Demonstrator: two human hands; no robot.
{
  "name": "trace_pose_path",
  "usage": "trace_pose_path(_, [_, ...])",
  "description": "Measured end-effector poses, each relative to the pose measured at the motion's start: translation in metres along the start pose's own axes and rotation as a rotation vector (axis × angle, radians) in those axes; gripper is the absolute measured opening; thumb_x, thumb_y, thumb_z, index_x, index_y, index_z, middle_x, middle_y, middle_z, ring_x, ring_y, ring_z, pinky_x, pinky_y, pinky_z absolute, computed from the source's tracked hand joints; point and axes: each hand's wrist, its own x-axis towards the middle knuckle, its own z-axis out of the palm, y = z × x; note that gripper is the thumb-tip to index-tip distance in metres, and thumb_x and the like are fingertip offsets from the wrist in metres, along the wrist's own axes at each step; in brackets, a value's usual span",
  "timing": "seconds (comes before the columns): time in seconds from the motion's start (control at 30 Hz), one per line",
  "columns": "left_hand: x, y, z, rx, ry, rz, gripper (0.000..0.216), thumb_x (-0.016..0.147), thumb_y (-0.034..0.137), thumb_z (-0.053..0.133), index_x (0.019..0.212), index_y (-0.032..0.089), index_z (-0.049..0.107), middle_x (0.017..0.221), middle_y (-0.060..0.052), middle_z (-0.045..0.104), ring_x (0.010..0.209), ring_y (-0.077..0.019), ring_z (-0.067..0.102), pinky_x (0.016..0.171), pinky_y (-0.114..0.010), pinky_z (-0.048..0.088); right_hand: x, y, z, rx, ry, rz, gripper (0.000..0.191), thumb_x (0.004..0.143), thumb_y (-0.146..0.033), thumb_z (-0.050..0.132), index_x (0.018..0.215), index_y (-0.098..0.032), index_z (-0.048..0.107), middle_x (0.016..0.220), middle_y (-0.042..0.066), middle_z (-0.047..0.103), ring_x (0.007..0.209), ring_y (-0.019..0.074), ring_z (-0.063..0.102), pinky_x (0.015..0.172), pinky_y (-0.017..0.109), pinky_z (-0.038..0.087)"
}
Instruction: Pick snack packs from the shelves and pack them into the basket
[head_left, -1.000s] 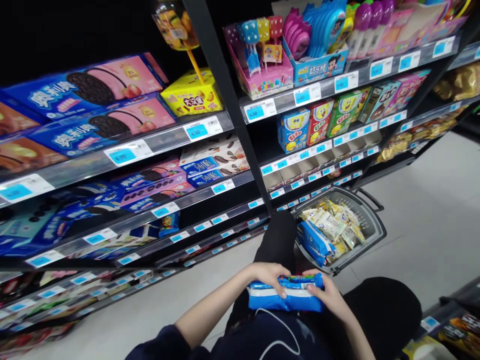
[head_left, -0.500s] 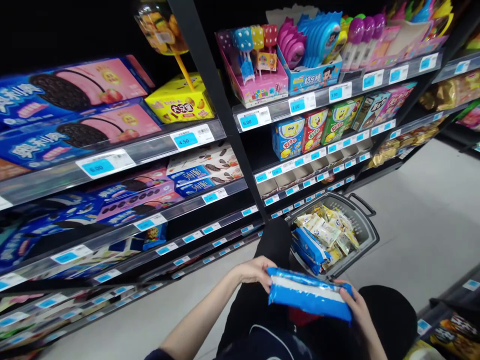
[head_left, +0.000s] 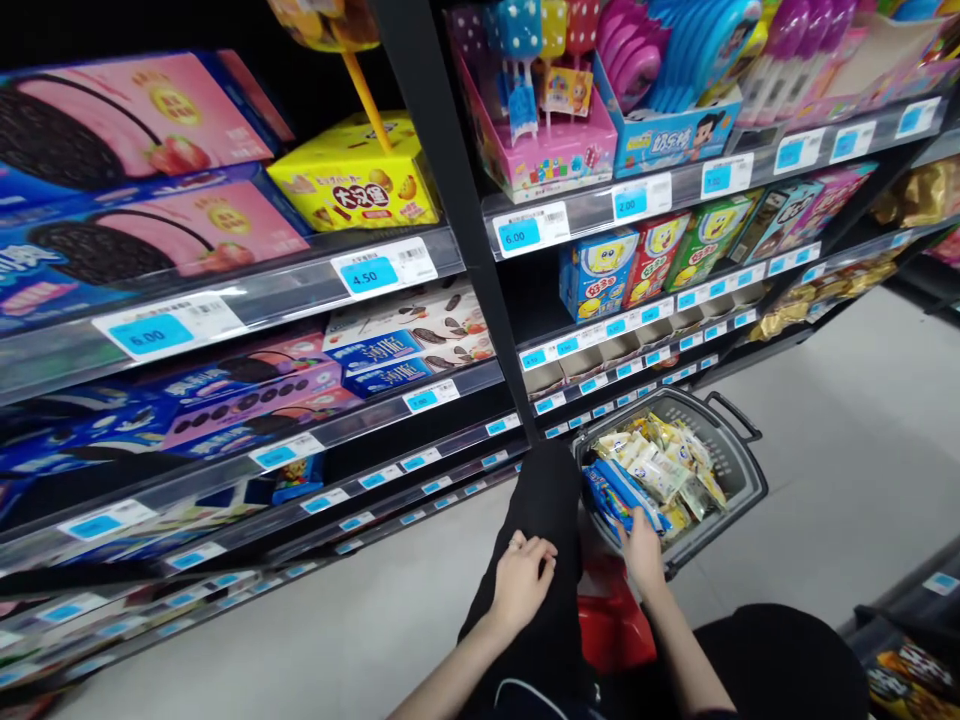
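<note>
My left hand (head_left: 525,582), a ring on one finger, rests on my left knee in black trousers. It holds nothing, and its fingers are slightly bent and apart. Further right, my right hand (head_left: 641,548) reaches over the near rim of a grey shopping basket (head_left: 739,505). Its fingers are closed on the near end of a blue snack packet (head_left: 624,496), which lies at the basket's left side. Beside that packet is a heap of small yellow and white wrapped snacks (head_left: 664,460). My fingertips are partly hidden by the hand.
Shelves on the left hold blue and pink cookie boxes (head_left: 172,125) and a yellow box (head_left: 360,175). Lollipops and toy sweets in a pink display box (head_left: 551,160) stand to their right. A red object (head_left: 615,622) sits between my legs. Grey floor (head_left: 840,430) stretches beyond the basket.
The blue packet that both hands held over my lap is now in the basket, with my right hand on it. My left hand has let go and come down on my knee.
</note>
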Motion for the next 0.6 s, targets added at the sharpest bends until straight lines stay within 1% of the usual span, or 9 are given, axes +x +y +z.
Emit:
trace_pose_path(0.07, [-0.001, -0.002, 0.003, 0.082, 0.036, 0.013, 0.019, 0.082, 0.017, 0.044, 0.082, 0.023, 0.062, 0.078, -0.001, 0.063, 0.086, -0.0206, 0.050, 0.082, -0.033, 0.038, 0.009, -0.004, 0.014, -0.065, -0.033, -0.011, 0.027, 0.087, -0.023, 0.037, 0.106, -0.014, 0.054, 0.089, 0.013, 0.064, 0.075, 0.0221, 0.063, 0.063, 0.029, 0.044])
trace_pose_path(0.17, [-0.001, -0.010, 0.006, 0.140, 0.066, 0.019, 0.017, 0.081, 0.017, 0.045, 0.081, 0.022, 0.061, 0.077, -0.002, 0.061, 0.085, -0.0207, 0.049, 0.083, -0.033, 0.038, 0.014, -0.004, 0.021, -0.174, -0.059, -0.030, 0.035, 0.083, -0.010, 0.035, 0.111, -0.012, 0.056, 0.085, 0.016, 0.063, 0.076, 0.0232, 0.061, 0.064, 0.031, 0.043])
trace_pose_path(0.2, [-0.001, -0.012, 0.006, 0.143, 0.074, 0.017, 0.017, 0.081, 0.017, 0.044, 0.081, 0.022, 0.061, 0.076, -0.002, 0.061, 0.084, -0.0203, 0.049, 0.083, -0.033, 0.037, 0.013, -0.003, 0.021, -0.205, -0.059, -0.046, 0.038, 0.082, -0.007, 0.033, 0.111, -0.012, 0.057, 0.087, 0.017, 0.063, 0.080, 0.0243, 0.060, 0.067, 0.033, 0.043])
trace_pose_path(0.27, [-0.002, -0.016, 0.006, 0.141, 0.092, 0.006, 0.017, 0.082, 0.017, 0.045, 0.081, 0.022, 0.061, 0.076, -0.001, 0.060, 0.084, -0.0197, 0.049, 0.083, -0.032, 0.037, 0.007, -0.004, 0.020, -0.251, -0.051, -0.088, 0.044, 0.082, -0.003, 0.029, 0.112, -0.012, 0.059, 0.100, 0.021, 0.061, 0.090, 0.0270, 0.057, 0.073, 0.038, 0.041])
trace_pose_path(0.37, [-0.002, -0.018, 0.002, 0.155, 0.115, -0.026, 0.015, 0.081, 0.016, 0.046, 0.080, 0.022, 0.060, 0.075, -0.001, 0.060, 0.084, -0.0196, 0.048, 0.080, -0.031, 0.038, -0.010, -0.007, 0.019, -0.326, -0.036, -0.187, 0.046, 0.083, -0.003, 0.027, 0.114, -0.013, 0.059, 0.118, 0.023, 0.054, 0.100, 0.0311, 0.052, 0.080, 0.044, 0.038])
trace_pose_path(0.43, [-0.003, -0.017, -0.003, 0.178, 0.123, -0.046, 0.014, 0.080, 0.016, 0.046, 0.078, 0.021, 0.059, 0.075, -0.001, 0.060, 0.084, -0.0198, 0.048, 0.079, -0.031, 0.038, -0.024, -0.004, 0.018, -0.370, -0.038, -0.257, 0.044, 0.083, -0.005, 0.030, 0.113, -0.014, 0.061, 0.121, 0.022, 0.053, 0.105, 0.0336, 0.049, 0.085, 0.049, 0.035])
trace_pose_path(0.47, [-0.004, -0.016, -0.006, 0.197, 0.125, -0.054, 0.014, 0.080, 0.015, 0.046, 0.078, 0.021, 0.059, 0.076, -0.002, 0.060, 0.084, -0.0199, 0.048, 0.079, -0.031, 0.038, -0.031, 0.000, 0.018, -0.359, -0.058, -0.269, 0.042, 0.083, -0.007, 0.033, 0.111, -0.014, 0.063, 0.122, 0.021, 0.054, 0.108, 0.0347, 0.048, 0.088, 0.050, 0.033])
trace_pose_path(0.53, [-0.008, -0.012, -0.013, 0.259, 0.124, -0.063, 0.015, 0.080, 0.015, 0.045, 0.079, 0.020, 0.059, 0.078, -0.004, 0.060, 0.086, -0.0210, 0.049, 0.079, -0.032, 0.038, -0.041, 0.012, 0.017, -0.265, -0.149, -0.237, 0.036, 0.083, -0.012, 0.037, 0.104, -0.014, 0.066, 0.116, 0.021, 0.058, 0.110, 0.0351, 0.049, 0.090, 0.050, 0.033])
trace_pose_path(0.6, [-0.015, -0.006, -0.015, 0.330, 0.107, -0.036, 0.016, 0.082, 0.018, 0.044, 0.083, 0.019, 0.060, 0.083, -0.006, 0.060, 0.092, -0.0236, 0.049, 0.082, -0.035, 0.038, -0.044, 0.027, 0.016, -0.160, -0.256, -0.172, 0.033, 0.085, -0.017, 0.036, 0.095, -0.014, 0.067, 0.099, 0.020, 0.065, 0.098, 0.0328, 0.058, 0.084, 0.045, 0.040])
